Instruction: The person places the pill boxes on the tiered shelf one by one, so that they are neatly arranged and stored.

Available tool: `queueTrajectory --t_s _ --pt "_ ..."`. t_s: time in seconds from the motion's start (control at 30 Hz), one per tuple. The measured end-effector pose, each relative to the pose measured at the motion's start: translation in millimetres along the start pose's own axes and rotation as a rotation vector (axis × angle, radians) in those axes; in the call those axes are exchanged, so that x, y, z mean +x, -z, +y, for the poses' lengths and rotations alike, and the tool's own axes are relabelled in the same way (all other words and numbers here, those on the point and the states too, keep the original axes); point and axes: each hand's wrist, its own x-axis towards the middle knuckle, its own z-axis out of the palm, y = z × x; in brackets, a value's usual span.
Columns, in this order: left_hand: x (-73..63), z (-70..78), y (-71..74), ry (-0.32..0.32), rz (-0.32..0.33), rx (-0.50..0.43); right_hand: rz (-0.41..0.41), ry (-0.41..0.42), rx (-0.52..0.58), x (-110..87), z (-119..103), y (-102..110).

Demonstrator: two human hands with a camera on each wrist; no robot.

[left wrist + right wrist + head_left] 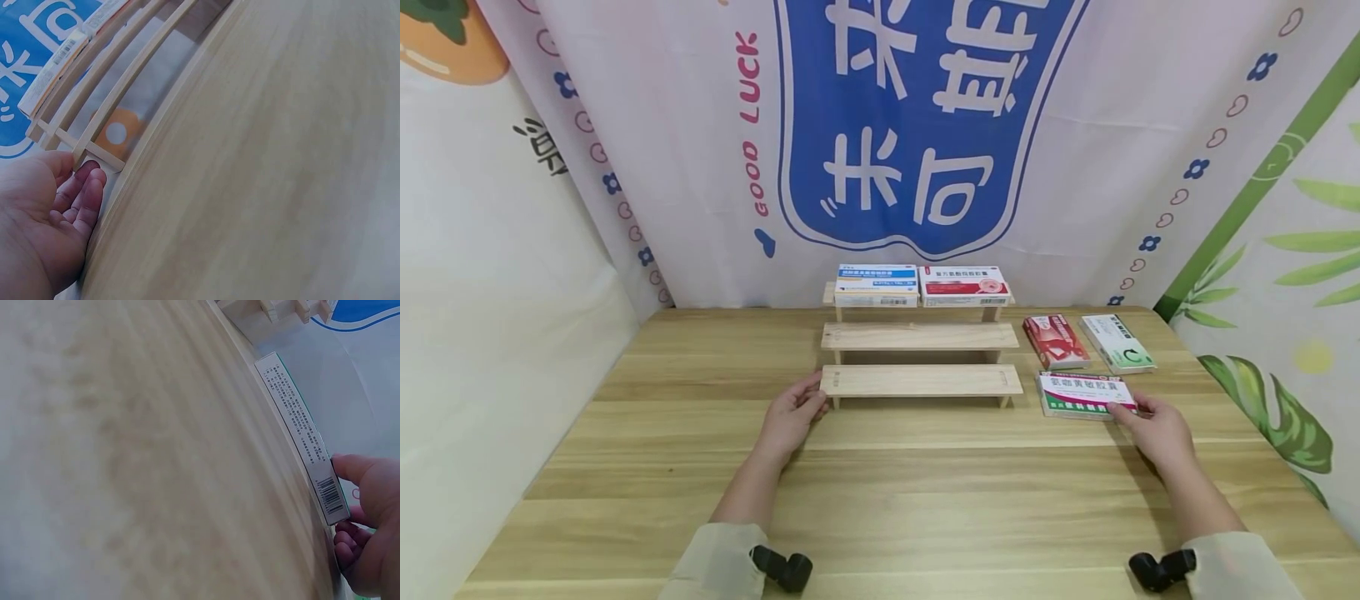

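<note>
We see the white, green and magenta box [1086, 395] lying flat on the right part of the tabletop [895, 517], just right of the wooden stand [921, 336]. The right hand [1159, 432] pinches the box at its right end, thumb on the upper face and other fingers about the end. The left hand [792, 418] pinches the left end of the stand's lowest step [921, 381], thumb over the wood.

Just beyond the box lie the red box [1056, 342] and, farther right, the white-and-green box [1117, 343]. On the stand's top step, the blue-and-white box [877, 286] sits left of the red-and-white box [965, 286].

We judge the pinched box to be light and fairly stiff, probably thin card with a smooth, slightly slippery face. A hard squeeze mid-face would likely dent it, so we favour gentle pressure near an end or across the two long edges, where folded card should resist best. Held at one end alone, it may dip at the other. The stand looks rigid but light enough to slide if knocked, so a steadying grip on its end seems sensible.
</note>
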Motion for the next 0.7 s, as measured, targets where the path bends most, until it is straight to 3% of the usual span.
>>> queueTrajectory --t_s 0.13,0.53,0.6,0.7 --pt "-1.5 0.3 -0.1 0.008 -0.006 0.008 -0.002 -0.021 0.001 -0.6 -0.8 -0.2" --pt "-2.2 2.3 -0.1 0.027 0.003 0.007 0.105 -0.061 0.186 -6.8 -6.3 1.0" --pt "-2.2 2.4 -0.2 0.025 0.0 0.015 0.12 -0.064 0.269 -7.2 -7.1 1.2" --pt "-1.4 1.6 -0.2 0.011 -0.005 0.031 0.134 -0.071 0.497 -8.5 -9.0 1.9"
